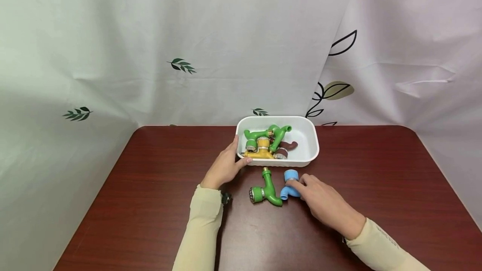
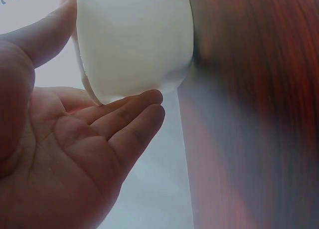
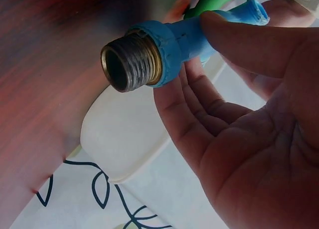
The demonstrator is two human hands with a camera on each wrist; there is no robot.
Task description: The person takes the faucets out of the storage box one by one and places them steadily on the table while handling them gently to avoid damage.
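Head view: just before a white rectangular plastic tray (image 1: 278, 163), the right hand (image 1: 325, 202) pinches a light-blue plastic tap (image 1: 291, 175). Left wrist: the left hand (image 2: 75, 139), its grip unclenched, touches the tray. Right wrist: the tap's threaded metal end (image 3: 137, 64) shows.

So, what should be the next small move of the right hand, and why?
Probably lift the blue tap into the white tray: the right hand pinches it, the left hand grips the tray's left end, and other taps lie inside.

room in white tray (image 1: 278, 163) at right, faucets (image 1: 278, 138) crowding its left, green faucet (image 1: 269, 190) blocking near side
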